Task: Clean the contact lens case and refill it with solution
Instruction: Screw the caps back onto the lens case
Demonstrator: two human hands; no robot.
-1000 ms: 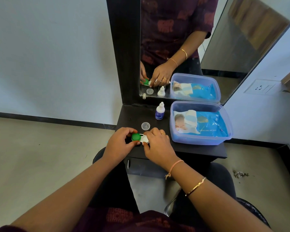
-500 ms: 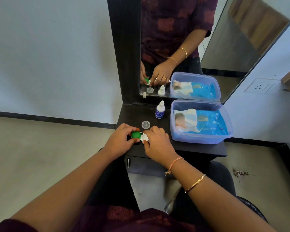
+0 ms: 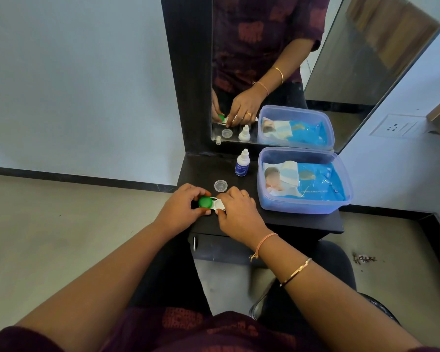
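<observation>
The left hand [image 3: 181,208] has its fingers and thumb curled round the green cap [image 3: 205,201]. The right hand [image 3: 239,214] pinches the white end of the case [image 3: 219,204], fingers bent over it. The case lies flat near the front left corner of the dark tabletop [image 3: 302,223], its long axis running left to right along the front edge, green end to the left. Just behind it sits a loose clear cap [image 3: 220,185]. Farther back stands a small bottle [image 3: 242,164], upright. A blue tub [image 3: 302,208] holding a wipes pack [image 3: 315,181] fills the right side, against the mirror [image 3: 264,47].
</observation>
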